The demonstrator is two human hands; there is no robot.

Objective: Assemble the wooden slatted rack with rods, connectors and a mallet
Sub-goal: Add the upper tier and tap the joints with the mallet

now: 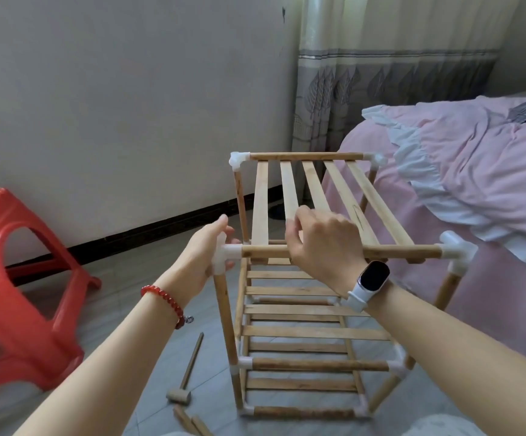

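The rack [312,278] stood on the floor by the bed [475,171], seemingly at the final check: left hand [203,251] gripping the near-left connector [225,254], right hand [324,243] pinching a top slat [288,190], mallet [187,376] lying unused, perhaps needed next.

Matt wooden rack [315,196], white plastic connectors [228,254], glossy stool [19,278].
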